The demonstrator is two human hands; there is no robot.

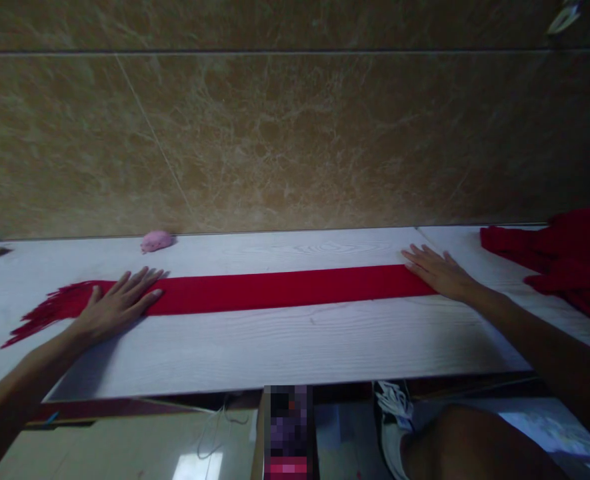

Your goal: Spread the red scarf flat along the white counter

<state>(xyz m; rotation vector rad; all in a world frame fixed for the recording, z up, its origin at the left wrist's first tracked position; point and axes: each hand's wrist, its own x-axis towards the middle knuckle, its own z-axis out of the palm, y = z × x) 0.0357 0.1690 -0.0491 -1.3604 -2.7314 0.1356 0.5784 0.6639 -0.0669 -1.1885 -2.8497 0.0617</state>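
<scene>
A long red scarf [285, 291] lies folded in a narrow strip across the white wooden table [275, 347], its fringe spilling out at the left end. My left hand [117, 303] rests flat on the scarf near the fringe, fingers spread. My right hand [437, 272] lies flat on the scarf's right end, fingers stretched out. Neither hand grips anything.
A small pink object [155, 241] sits by the marbled brown wall at the back left. A pile of red cloth [565, 260] lies at the table's right end. Below the front edge show my knee [469, 440], a shoe and the floor.
</scene>
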